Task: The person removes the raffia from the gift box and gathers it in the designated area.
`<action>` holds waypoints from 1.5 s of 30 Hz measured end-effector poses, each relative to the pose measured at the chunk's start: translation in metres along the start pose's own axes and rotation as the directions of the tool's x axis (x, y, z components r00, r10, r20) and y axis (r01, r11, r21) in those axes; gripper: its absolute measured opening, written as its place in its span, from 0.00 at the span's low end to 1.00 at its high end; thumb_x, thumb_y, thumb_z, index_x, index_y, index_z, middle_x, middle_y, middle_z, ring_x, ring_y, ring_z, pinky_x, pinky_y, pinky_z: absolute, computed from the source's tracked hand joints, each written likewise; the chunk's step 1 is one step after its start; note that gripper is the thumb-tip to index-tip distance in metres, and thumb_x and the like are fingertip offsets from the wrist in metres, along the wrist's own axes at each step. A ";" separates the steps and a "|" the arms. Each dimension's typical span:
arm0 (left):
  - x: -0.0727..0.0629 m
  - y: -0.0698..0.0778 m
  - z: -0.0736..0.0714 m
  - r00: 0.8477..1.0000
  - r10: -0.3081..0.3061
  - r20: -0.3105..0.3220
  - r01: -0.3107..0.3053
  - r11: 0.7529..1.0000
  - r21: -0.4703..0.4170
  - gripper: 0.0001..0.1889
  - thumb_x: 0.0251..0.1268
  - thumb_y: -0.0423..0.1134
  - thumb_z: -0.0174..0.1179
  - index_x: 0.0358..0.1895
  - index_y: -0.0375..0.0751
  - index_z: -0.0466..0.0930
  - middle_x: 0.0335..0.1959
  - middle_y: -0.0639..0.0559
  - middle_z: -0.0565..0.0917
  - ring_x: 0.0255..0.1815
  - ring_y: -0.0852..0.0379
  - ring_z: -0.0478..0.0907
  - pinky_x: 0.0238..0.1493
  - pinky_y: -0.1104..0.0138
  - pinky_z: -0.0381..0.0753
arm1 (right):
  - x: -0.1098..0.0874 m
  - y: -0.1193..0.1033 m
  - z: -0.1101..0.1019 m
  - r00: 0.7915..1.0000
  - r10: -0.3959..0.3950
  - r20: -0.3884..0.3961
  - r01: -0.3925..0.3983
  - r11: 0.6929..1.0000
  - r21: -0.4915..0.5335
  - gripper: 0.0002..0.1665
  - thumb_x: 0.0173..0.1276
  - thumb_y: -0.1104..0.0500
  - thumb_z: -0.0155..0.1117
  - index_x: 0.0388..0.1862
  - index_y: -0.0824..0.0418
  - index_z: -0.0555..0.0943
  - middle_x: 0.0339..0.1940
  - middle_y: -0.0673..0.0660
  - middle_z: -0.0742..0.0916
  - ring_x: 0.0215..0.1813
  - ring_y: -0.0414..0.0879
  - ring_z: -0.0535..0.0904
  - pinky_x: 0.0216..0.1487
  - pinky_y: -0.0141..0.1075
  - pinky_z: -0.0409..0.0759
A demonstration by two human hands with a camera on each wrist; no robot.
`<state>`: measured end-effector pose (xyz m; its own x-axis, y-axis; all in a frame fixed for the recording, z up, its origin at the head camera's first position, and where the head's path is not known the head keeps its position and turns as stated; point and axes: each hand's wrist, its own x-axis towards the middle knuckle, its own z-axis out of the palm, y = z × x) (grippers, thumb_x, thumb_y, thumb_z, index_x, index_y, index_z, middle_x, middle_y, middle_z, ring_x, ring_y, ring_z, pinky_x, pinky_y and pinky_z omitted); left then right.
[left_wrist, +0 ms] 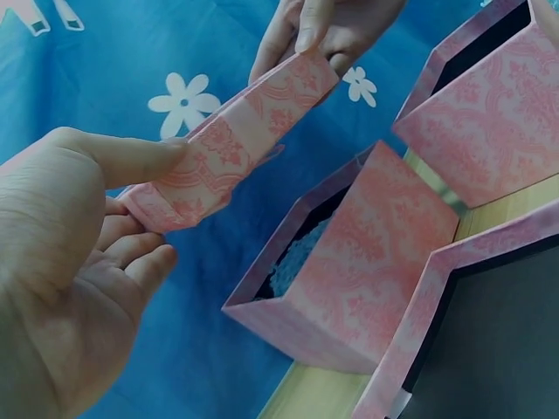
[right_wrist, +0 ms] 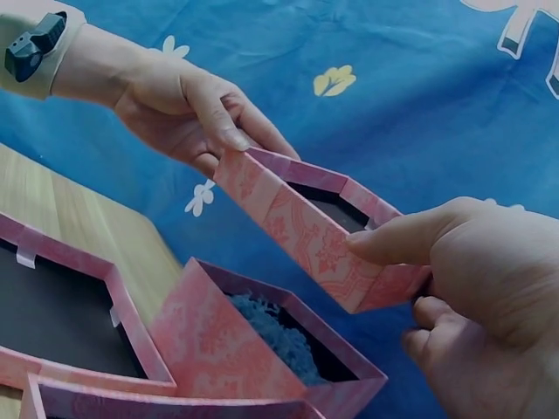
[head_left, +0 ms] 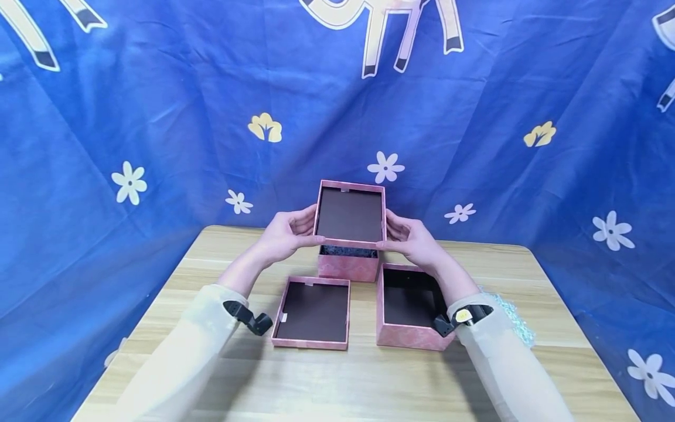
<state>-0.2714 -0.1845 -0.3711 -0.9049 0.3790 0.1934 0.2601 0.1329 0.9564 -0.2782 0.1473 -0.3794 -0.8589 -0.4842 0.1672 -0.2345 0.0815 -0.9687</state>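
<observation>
Both hands hold a pink patterned box lid (head_left: 350, 214) by its opposite sides, its dark inside facing the head camera. My left hand (head_left: 289, 233) pinches the left side, thumb (left_wrist: 144, 160) on the near rim and fingers beneath. The right hand (head_left: 412, 239) grips the other side, its thumb (right_wrist: 393, 240) on the front wall. Below and behind the raised lid stands a pink box (head_left: 348, 266) with blue shredded paper (right_wrist: 275, 336) inside, partly hidden by the lid in the head view.
A second lid (head_left: 312, 310) lies inside-up at the left front of the wooden table (head_left: 316, 387). At right, under the right forearm, stands another pink box (head_left: 413, 296) with a black interior. Light blue shreds (head_left: 514, 319) lie beyond that forearm. A blue curtain (head_left: 337, 117) hangs behind.
</observation>
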 end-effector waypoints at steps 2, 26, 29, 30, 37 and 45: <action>-0.001 -0.001 -0.006 1.000 -0.013 -0.002 0.013 1.000 -0.002 0.45 0.63 0.25 0.75 0.81 0.31 0.61 0.79 0.40 0.68 0.77 0.45 0.68 0.71 0.63 0.71 | 0.004 0.000 0.003 1.000 -0.018 0.007 0.018 1.000 -0.002 0.54 0.68 0.72 0.74 0.85 0.69 0.54 0.86 0.63 0.59 0.84 0.55 0.58 0.78 0.47 0.62; -0.032 -0.022 -0.080 0.990 -0.143 -0.009 0.143 0.990 -0.002 0.43 0.68 0.29 0.72 0.82 0.32 0.59 0.82 0.41 0.63 0.79 0.42 0.64 0.68 0.68 0.74 | 0.051 0.000 0.068 0.999 0.044 0.011 -0.043 0.999 -0.019 0.54 0.65 0.70 0.79 0.84 0.66 0.60 0.84 0.60 0.65 0.81 0.51 0.63 0.76 0.46 0.68; -0.037 -0.023 -0.090 0.988 -0.155 -0.012 0.155 0.988 -0.008 0.43 0.68 0.28 0.71 0.83 0.32 0.58 0.82 0.41 0.62 0.79 0.42 0.63 0.68 0.68 0.73 | 0.056 -0.001 0.079 0.998 0.060 0.010 -0.060 0.997 -0.044 0.55 0.65 0.68 0.80 0.85 0.65 0.59 0.84 0.58 0.65 0.81 0.52 0.63 0.76 0.47 0.68; -0.039 -0.024 -0.093 0.988 -0.156 -0.010 0.156 0.988 -0.010 0.44 0.68 0.27 0.71 0.83 0.32 0.57 0.82 0.40 0.61 0.80 0.41 0.62 0.69 0.68 0.73 | 0.058 -0.001 0.083 0.998 0.062 0.009 -0.062 0.997 -0.056 0.55 0.65 0.67 0.80 0.85 0.65 0.59 0.84 0.59 0.64 0.81 0.52 0.64 0.76 0.47 0.68; -0.051 -0.034 -0.111 0.982 -0.188 -0.016 0.189 0.982 0.013 0.45 0.69 0.28 0.71 0.84 0.33 0.55 0.83 0.39 0.61 0.80 0.40 0.61 0.69 0.69 0.73 | 0.071 0.008 0.106 0.997 0.081 0.011 -0.079 0.993 -0.086 0.56 0.65 0.67 0.80 0.85 0.67 0.58 0.84 0.60 0.64 0.81 0.51 0.64 0.74 0.42 0.70; -0.064 -0.045 -0.129 0.977 -0.208 -0.047 0.211 0.976 0.052 0.45 0.68 0.32 0.73 0.83 0.34 0.58 0.82 0.40 0.63 0.79 0.40 0.64 0.64 0.73 0.76 | 0.081 0.017 0.131 0.994 0.104 0.015 -0.104 0.995 0.005 0.55 0.64 0.72 0.77 0.84 0.70 0.57 0.85 0.62 0.61 0.81 0.53 0.62 0.75 0.41 0.67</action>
<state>-0.2689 -0.3327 -0.3981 -0.9542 0.2993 0.0000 0.0808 0.2575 0.9629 -0.2923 -0.0051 -0.4066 -0.8717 -0.4861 0.0625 -0.1412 0.1270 -0.9818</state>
